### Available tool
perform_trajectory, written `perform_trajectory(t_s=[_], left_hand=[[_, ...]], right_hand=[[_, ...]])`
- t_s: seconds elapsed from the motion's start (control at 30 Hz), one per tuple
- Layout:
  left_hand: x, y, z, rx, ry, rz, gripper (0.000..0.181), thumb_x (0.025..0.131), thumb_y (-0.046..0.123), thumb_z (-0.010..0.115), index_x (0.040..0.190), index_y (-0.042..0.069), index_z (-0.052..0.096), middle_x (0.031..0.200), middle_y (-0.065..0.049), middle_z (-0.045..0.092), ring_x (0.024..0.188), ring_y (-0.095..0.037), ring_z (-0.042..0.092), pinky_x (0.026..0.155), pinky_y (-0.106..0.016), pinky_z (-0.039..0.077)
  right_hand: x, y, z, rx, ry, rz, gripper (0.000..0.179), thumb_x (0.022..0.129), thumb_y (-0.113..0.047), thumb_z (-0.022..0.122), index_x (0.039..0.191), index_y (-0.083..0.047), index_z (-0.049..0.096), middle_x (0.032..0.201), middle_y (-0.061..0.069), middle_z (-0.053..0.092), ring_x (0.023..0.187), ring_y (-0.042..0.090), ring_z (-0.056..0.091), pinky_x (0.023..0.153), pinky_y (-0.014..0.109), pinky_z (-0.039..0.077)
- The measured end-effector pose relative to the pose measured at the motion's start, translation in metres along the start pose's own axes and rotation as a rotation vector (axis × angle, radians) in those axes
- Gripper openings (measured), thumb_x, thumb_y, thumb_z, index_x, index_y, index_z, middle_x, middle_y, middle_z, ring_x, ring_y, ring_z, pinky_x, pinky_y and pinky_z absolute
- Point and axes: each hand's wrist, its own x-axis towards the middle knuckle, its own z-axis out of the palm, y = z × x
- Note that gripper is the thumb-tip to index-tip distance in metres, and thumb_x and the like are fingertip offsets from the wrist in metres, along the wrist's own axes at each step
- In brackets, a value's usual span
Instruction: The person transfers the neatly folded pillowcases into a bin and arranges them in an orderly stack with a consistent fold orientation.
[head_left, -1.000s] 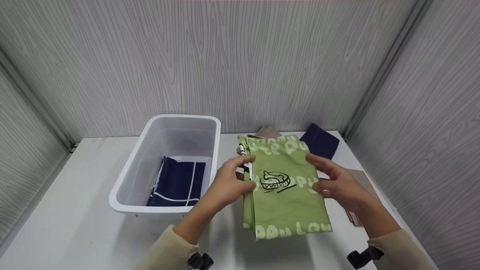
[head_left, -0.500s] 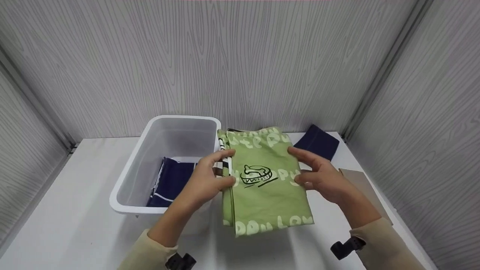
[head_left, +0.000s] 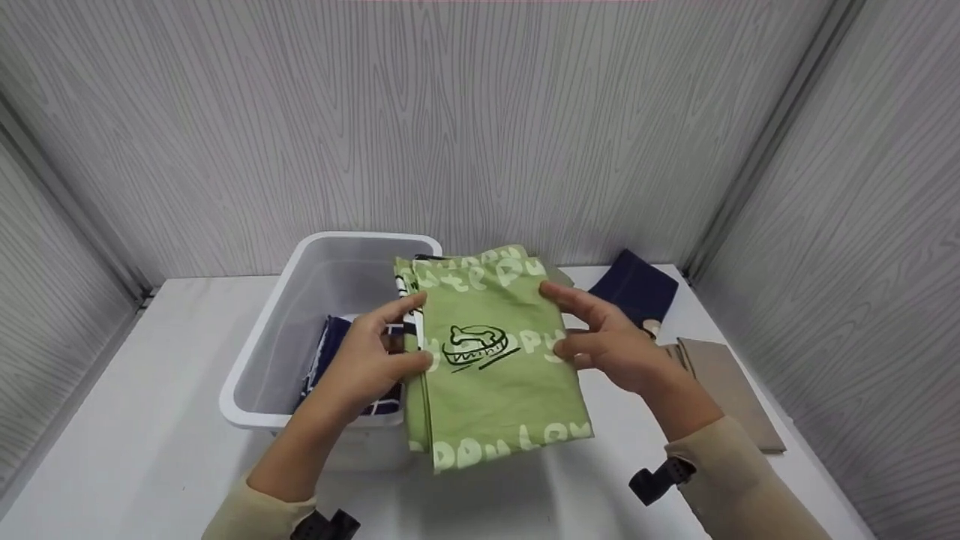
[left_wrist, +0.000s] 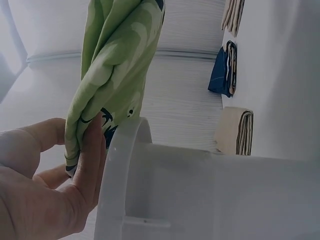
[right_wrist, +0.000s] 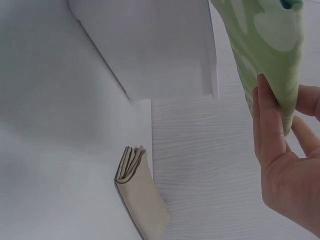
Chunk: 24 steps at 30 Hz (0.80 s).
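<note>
A folded green cloth (head_left: 495, 397), printed with pale lettering and a bone in a bowl, is held up in front of me. My left hand (head_left: 375, 356) pinches its left edge between thumb and fingers. On the opposite edge, my right hand (head_left: 611, 341) does the same. The cloth overlaps the right side of a white plastic tub (head_left: 241, 409). In the left wrist view, my left fingers are right at the tub's rim (left_wrist: 112, 185). Inside the tub lies a navy cloth (head_left: 334, 341) with white lines, partly hidden by my left hand.
At the back right of the white table (head_left: 202, 315) lies a folded navy cloth (head_left: 634, 289). A beige folded cloth (head_left: 731, 390) is near the right edge, and another (head_left: 559, 275) shows partly behind the green one. Grey wood-grain walls (head_left: 480, 135) surround the table.
Both hands have carried the green cloth leftward and slightly up, from beside the tub to overlapping its right side. The tub and the cloth inside it stay in place.
</note>
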Motion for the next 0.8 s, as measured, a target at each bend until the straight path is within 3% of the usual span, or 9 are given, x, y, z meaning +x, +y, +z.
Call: perform_trajectory(t_s=[0.27, 0.47, 0.8], left_hand=[[-0.003, -0.002, -0.014, 0.004, 0.005, -0.036, 0.084, 0.078, -0.006, 0.071, 0.153, 0.015, 0.039, 0.140, -0.013, 0.046, 0.092, -0.025, 0.063, 0.071, -0.035, 0.059], [-0.005, -0.003, -0.022, -0.032, 0.019, -0.063, 0.086, 0.079, -0.007, 0.071, 0.154, 0.016, 0.036, 0.138, -0.017, 0.040, 0.108, -0.032, 0.061, 0.077, -0.039, 0.059], [-0.011, -0.003, -0.044, -0.030, 0.038, -0.093, 0.088, 0.079, -0.009, 0.072, 0.154, 0.014, 0.033, 0.135, -0.021, 0.041, 0.108, -0.031, 0.059, 0.079, -0.038, 0.059]], right_hand=[[0.011, -0.003, 0.011, -0.017, -0.026, -0.014, 0.083, 0.081, 0.013, 0.062, 0.153, -0.021, 0.040, 0.147, 0.013, 0.038, 0.107, 0.028, 0.062, 0.077, 0.040, 0.060], [0.019, -0.003, 0.019, -0.013, -0.027, -0.005, 0.082, 0.081, 0.013, 0.063, 0.152, -0.022, 0.042, 0.149, 0.010, 0.038, 0.108, 0.029, 0.061, 0.076, 0.040, 0.060], [0.036, -0.006, 0.037, 0.044, -0.065, 0.004, 0.081, 0.080, 0.016, 0.063, 0.151, -0.019, 0.044, 0.148, 0.011, 0.040, 0.103, 0.028, 0.064, 0.071, 0.033, 0.060]])
